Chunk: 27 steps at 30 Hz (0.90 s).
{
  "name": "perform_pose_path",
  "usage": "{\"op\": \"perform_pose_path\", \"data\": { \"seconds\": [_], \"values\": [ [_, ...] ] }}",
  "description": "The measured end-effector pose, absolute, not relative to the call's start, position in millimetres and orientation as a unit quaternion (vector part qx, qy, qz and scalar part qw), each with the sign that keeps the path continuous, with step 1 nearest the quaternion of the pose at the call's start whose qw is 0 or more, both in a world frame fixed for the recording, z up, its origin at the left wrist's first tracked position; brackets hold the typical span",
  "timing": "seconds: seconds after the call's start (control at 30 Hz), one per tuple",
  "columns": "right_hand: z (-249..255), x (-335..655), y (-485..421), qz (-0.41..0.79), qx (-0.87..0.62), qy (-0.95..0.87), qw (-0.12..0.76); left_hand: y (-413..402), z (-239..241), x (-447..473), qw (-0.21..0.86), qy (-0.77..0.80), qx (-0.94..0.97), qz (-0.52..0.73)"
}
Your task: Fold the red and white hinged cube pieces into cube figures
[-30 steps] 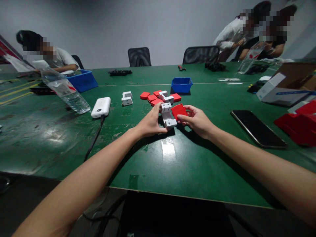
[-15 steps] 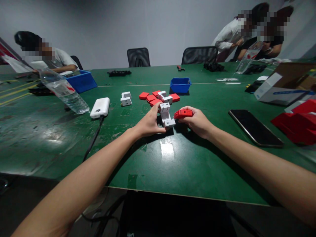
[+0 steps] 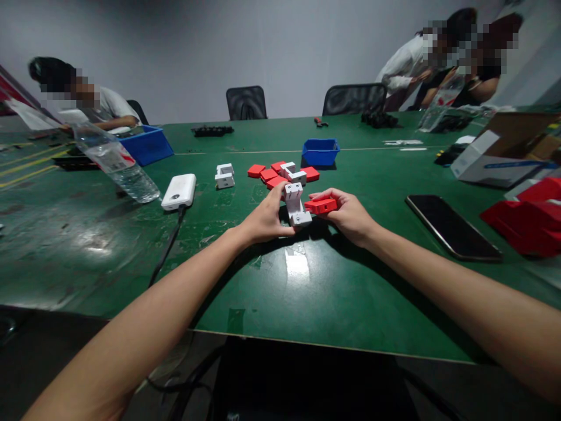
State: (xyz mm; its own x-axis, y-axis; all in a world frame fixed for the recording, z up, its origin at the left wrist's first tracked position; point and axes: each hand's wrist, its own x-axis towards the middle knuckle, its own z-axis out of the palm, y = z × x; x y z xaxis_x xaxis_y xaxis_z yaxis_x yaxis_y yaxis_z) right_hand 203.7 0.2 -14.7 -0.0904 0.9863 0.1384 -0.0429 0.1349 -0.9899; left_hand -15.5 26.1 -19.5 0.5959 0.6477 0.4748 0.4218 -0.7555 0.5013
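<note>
**Two small parts, close quarters: a slip or a knock is the main worry**

The left hand (image 3: 267,217) is curled around a white bracket (image 3: 294,204) from its left side, gripping it near the upper and lower ends, with the open side turned toward the other hand. The right hand (image 3: 350,217) pinches a red block (image 3: 322,206) between thumb and fingers, its near end just beside the bracket — whether the two touch, I cannot tell.

The likeliest trouble, I judge, is a clash between these parts: if the block comes in skewed, its end could catch the bracket's edge and twist it in the left hand's hold. The pinch on the block seems the weaker grip, so a hard push could make it turn or drop onto the green table (image 3: 350,304).

Beyond the left fingers lie loose red pieces (image 3: 268,175), with a second white bracket (image 3: 293,173) among them. They are near enough that a careless reach forward could scatter them. The phone (image 3: 453,227) lies beyond the right forearm, and a wide elbow swing might nudge it. The power bank's cable (image 3: 169,245) could snag the left forearm.
</note>
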Motion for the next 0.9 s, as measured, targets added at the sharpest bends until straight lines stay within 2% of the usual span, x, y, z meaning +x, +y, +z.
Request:
{"op": "perform_pose_path", "data": {
  "seconds": [0.3, 0.53, 0.9],
  "values": [
    [-15.2, 205.7, 4.6, 0.463, -0.447, -0.509, 0.572, 25.1, -19.1, -15.4, 0.162, 0.302, 0.88, 0.33],
    [-12.4, 205.1, 1.0, 0.505, -0.433, -0.514, 0.541, 23.4, -17.9, -15.7, 0.163, 0.299, 0.881, 0.329],
    [-12.2, 203.1, -1.6, 0.5, -0.432, -0.541, 0.52, 24.8, -18.8, -16.4, 0.16, 0.289, 0.884, 0.331]
  ]
}}
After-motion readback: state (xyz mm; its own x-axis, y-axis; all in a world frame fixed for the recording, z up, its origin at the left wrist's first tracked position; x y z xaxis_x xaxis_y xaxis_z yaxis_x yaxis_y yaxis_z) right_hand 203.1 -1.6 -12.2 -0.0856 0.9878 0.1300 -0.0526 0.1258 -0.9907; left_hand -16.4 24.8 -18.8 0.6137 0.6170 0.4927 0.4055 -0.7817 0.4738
